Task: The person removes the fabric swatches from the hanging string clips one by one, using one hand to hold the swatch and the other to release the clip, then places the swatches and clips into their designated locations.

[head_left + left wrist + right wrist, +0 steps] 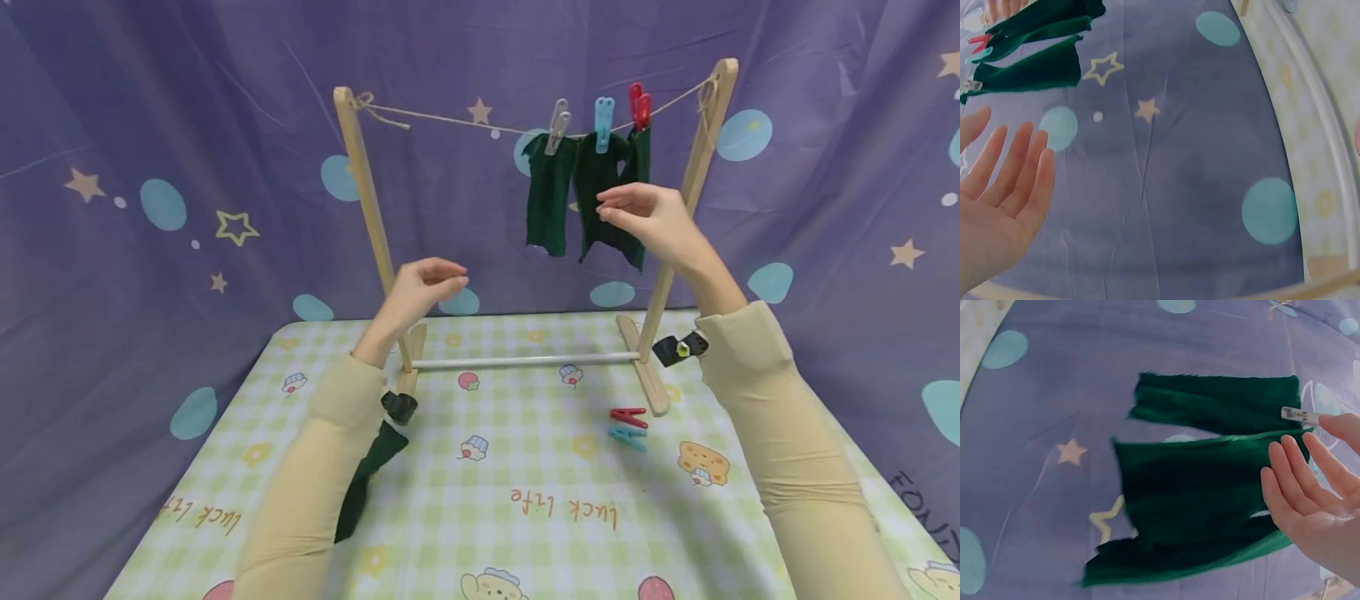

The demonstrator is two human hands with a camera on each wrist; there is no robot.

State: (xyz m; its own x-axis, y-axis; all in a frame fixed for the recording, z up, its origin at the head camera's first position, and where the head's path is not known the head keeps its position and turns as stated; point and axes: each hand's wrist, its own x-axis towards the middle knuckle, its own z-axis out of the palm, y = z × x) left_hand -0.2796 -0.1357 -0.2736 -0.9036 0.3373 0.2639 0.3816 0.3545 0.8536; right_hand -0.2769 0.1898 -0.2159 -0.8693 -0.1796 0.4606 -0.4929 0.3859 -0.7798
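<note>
Dark green cloth [548, 200] hangs from a string [450, 118], pinned by a grey clothespin [557, 129]. Beside it, a wider green cloth [596, 196] hangs under a blue clothespin [603, 125] and a red clothespin [640, 108]. My right hand [654, 218] is raised in front of this wider cloth, fingers loosely bent and holding nothing; whether it touches the fabric I cannot tell. To the left and lower, my left hand [422, 290] hovers near the left post with relaxed fingers. Its palm is bare in the left wrist view.
Wooden posts [363, 179] carry the string, joined low down by a white rod [525, 361]. On the checked tablecloth [540, 467] lie a loose red clothespin [628, 417] and a blue one. Another green cloth [360, 492] is partly hidden by my left forearm. A patterned curtain [247, 100] hangs behind.
</note>
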